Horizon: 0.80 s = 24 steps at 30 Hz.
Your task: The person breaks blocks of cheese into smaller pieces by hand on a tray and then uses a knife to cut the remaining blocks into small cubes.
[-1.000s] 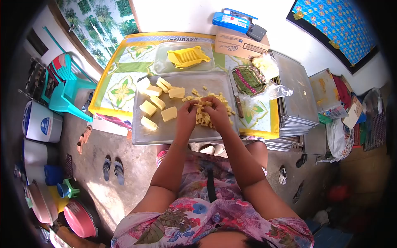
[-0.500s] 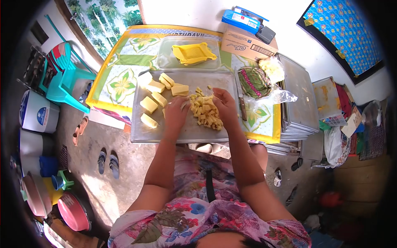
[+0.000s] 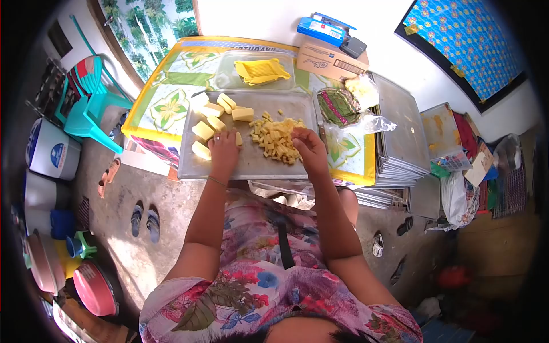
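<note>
A metal tray (image 3: 197, 167) lies on the table in front of me. At its left are several pale yellow blocks (image 3: 243, 114), and at its right a heap of small yellow cubes (image 3: 274, 140). My left hand (image 3: 225, 153) rests with bent fingers over one of the blocks, partly covering it; a corner shows beside the fingers. At the right edge of the heap is my right hand (image 3: 311, 150), fingers curved, thumb and forefinger slightly apart, with nothing visible between them. A knife (image 3: 321, 132) lies along the tray's right rim, partly hidden behind that hand.
Behind the tray, a clear plastic container (image 3: 226, 77) holds a ribbed yellow plastic piece (image 3: 260, 71). A cardboard box (image 3: 326, 60) stands farther back. To the right are a green patterned cloth item (image 3: 338, 107), a plastic bag (image 3: 369, 124) and stacked metal trays (image 3: 403, 131).
My left hand has moved from the heap's left side onto a block at the left. My right hand has drawn back slightly from the cubes. The camera view has shifted a little.
</note>
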### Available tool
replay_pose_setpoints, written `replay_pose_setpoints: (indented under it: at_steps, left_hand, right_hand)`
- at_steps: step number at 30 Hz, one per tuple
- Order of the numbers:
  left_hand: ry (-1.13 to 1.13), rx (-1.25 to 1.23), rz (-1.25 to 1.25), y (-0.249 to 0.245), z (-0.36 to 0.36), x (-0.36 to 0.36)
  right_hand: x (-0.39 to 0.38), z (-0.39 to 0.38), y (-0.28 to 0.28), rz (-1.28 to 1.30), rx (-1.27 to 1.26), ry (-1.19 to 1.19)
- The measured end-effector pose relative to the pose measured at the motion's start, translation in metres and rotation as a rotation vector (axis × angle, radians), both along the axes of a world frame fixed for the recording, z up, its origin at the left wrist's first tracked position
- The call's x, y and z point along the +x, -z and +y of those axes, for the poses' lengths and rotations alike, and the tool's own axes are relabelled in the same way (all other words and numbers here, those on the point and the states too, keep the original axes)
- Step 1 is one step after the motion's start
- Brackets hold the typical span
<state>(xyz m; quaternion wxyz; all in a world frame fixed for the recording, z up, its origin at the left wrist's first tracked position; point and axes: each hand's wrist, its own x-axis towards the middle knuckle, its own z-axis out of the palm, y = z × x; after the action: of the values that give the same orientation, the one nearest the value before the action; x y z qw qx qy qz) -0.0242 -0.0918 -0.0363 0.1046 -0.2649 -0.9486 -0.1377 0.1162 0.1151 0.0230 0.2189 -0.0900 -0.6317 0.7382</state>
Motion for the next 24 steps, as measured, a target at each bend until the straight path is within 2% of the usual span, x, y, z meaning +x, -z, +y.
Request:
replay_pose_setpoints:
  at_steps: [3,6,9,12,16,20,23,24]
  left_hand:
    - [0.038,0.068,-0.013,-0.008,-0.001,0.004]
    - [0.094,0.532,-0.113,-0.013,0.002,0.021]
    - [0.229,0.688,-0.129,-0.044,0.011,0.052]
    - [0.454,0.668,-0.155,-0.072,0.017,0.083]
    - [0.508,0.502,-0.062,-0.087,0.019,0.104]
    - [0.483,0.514,-0.045,-0.079,0.016,0.098]
    - [0.36,0.44,-0.023,-0.063,0.01,0.083]
    - [0.285,0.384,-0.019,-0.057,0.009,0.075]
  right_hand:
    - [0.014,-0.002,-0.002,0.003,-0.007,-0.011]
    - [0.025,-0.004,-0.009,-0.014,0.024,-0.011]
    - [0.033,-0.007,-0.01,-0.073,0.028,-0.039]
    - [0.034,-0.013,-0.007,-0.155,-0.029,-0.163]
    - [0.033,-0.027,-0.009,-0.152,-0.145,-0.265]
    - [0.031,-0.033,-0.002,-0.121,-0.204,-0.239]
    - [0.027,-0.029,0.006,-0.18,-0.129,-0.091]
    - [0.024,-0.022,0.018,-0.204,0.024,-0.049]
